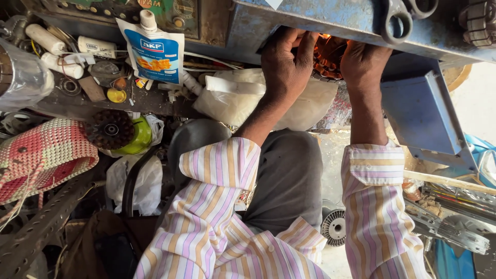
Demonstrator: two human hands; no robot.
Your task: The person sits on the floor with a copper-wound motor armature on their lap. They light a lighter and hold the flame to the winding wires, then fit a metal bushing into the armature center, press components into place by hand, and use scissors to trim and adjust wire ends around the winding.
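Note:
A copper-wound motor coil (327, 56) sits at the edge of a worn blue metal bench (330, 19), partly hidden under it. My left hand (285, 64) curls over the coil's left side, fingers tucked up under the bench edge. On the coil's right side rests my right hand (362, 64), its fingers pressed around the windings. Both forearms in striped sleeves reach up from my lap. Most of the coil is covered by the hands.
A blue-and-white squeeze pouch (153, 51) and white tubes (46, 39) lie on a cluttered shelf at left. A pink woven basket (44, 155), a dark ribbed wheel (109, 129), white plastic bags (248, 95) and a blue metal box (421, 111) surround me. Scissors (400, 15) hang above.

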